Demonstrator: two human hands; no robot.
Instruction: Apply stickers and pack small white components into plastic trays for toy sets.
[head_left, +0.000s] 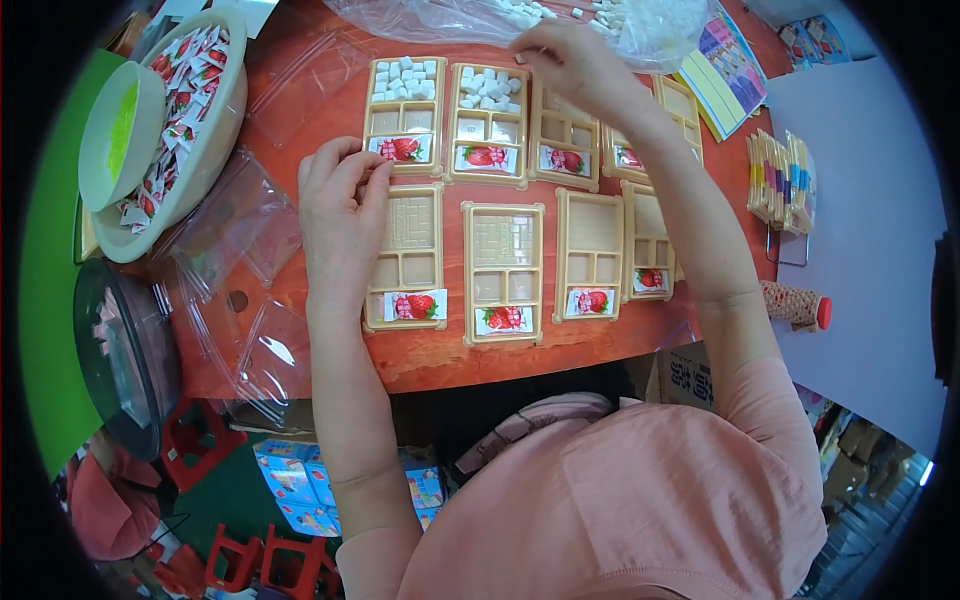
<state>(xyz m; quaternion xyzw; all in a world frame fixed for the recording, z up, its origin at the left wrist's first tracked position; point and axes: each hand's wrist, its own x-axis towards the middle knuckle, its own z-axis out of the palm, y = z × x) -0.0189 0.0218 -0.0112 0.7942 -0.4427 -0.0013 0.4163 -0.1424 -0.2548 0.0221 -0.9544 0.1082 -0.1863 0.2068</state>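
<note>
Beige compartment trays (503, 205) lie in two rows on the red table, most with a strawberry-print packet (485, 158) in the nearest compartment. Small white cubes (490, 90) fill the far compartments of the two leftmost trays in the back row. My left hand (345, 195) rests at the left end of the rows, its curved fingers apart beside a packet and holding nothing visible. Over the far end of the third back tray (566, 133), my right hand (572, 68) is closed, with a bit of white at its fingertips; the palm side is hidden.
A clear plastic bag (650, 35) with white cubes lies at the back. On the left stand a large basin (235, 90) of strawberry packets, a smaller bowl (95, 150) with green contents, and clear plastic lids (265, 350). Bundled packs (780, 180) sit at right.
</note>
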